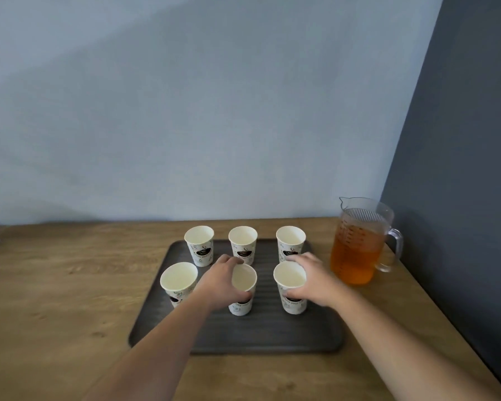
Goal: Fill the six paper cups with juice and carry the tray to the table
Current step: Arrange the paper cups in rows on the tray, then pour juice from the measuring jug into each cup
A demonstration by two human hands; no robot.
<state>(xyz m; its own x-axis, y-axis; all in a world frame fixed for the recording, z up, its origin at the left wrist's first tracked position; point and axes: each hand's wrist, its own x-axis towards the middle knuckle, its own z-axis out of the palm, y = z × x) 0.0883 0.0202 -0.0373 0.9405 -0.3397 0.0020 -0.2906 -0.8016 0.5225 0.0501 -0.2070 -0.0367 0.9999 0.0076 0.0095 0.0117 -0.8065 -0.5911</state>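
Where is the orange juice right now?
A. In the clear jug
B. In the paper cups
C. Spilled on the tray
A: the juice fills the clear jug standing beside the tray, while the six cups show only white insides.

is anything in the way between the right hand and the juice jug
Nothing visible is. The right hand grips the front right cup on the tray, and the juice jug stands just right of it on the wooden counter, with only tray rim and bare wood between. Its handle faces away from the hand.
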